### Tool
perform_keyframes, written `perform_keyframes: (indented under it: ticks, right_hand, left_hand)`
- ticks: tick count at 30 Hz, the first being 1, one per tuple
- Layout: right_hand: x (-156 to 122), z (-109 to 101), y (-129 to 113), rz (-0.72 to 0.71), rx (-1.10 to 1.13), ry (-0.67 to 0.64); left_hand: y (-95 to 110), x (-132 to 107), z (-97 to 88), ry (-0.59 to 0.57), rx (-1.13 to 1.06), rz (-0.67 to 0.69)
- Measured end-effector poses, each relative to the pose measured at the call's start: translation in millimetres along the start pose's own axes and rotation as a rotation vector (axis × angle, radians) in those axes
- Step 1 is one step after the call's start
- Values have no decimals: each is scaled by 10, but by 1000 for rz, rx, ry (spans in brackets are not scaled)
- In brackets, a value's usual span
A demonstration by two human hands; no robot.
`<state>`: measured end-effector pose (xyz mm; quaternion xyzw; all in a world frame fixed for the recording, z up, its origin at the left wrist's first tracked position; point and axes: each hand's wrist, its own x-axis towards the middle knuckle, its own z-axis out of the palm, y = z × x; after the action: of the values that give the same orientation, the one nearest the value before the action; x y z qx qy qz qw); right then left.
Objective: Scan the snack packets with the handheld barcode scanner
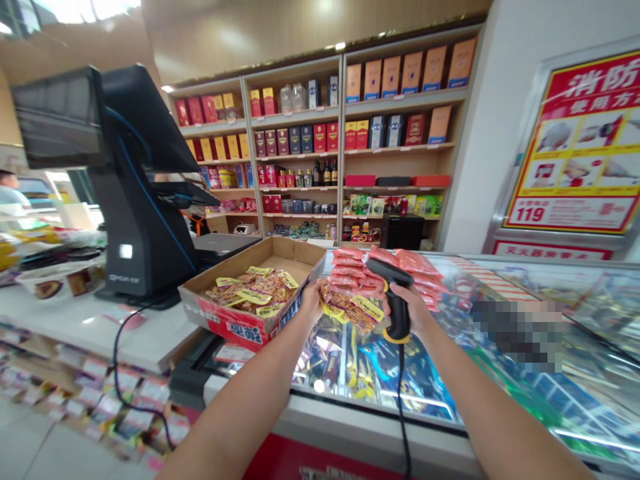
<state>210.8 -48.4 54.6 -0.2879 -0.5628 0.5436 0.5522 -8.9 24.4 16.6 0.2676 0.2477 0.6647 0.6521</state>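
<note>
My right hand is wrapped round the grip of a black and yellow barcode scanner, whose cord hangs down past the counter's front. The scanner's head points left, over red snack packets stacked on the glass counter. My left hand, at the right wall of an open cardboard box, grips the edge of snack packets with yellow labels; how many it holds I cannot tell. Similar yellow-labelled packets lie inside the box. Part of the left fingers is hidden behind the packets.
A black point-of-sale terminal stands on the white counter at left. The glass display counter holds colourful packages under its top. Shelves of boxed goods and bottles line the back wall. A red fire-safety poster hangs at right.
</note>
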Motion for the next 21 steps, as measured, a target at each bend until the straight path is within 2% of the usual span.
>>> perform_keyframes:
  ticks: [5,9,11,13,14,16,18,21]
  right_hand:
    - [31,-54,1,-45,40,71]
    - [58,-80,48,-64,47,81]
    - [66,-86,68,-63,61,73]
    - [68,-86,83,-58,70,72]
    - [68,-84,89,-53,68,75]
    - [66,-79,103,-37,59,88]
    - [66,-77,123,-17,55,96]
    - [75,-92,165,17,64,88]
  left_hand:
    - [-143,24,19,283,258,199]
    - [-150,-71,47,345,610,419]
    - [-54,-171,110,286,865,597]
    - [144,-275,215,152,1094,727]
    - [286,-318,272,84,1193,748]
    - [647,-369,364,15,1383,700]
    - [1059,-368,370,38,1615,564]
    - [1576,-289,158,253,2056,357]
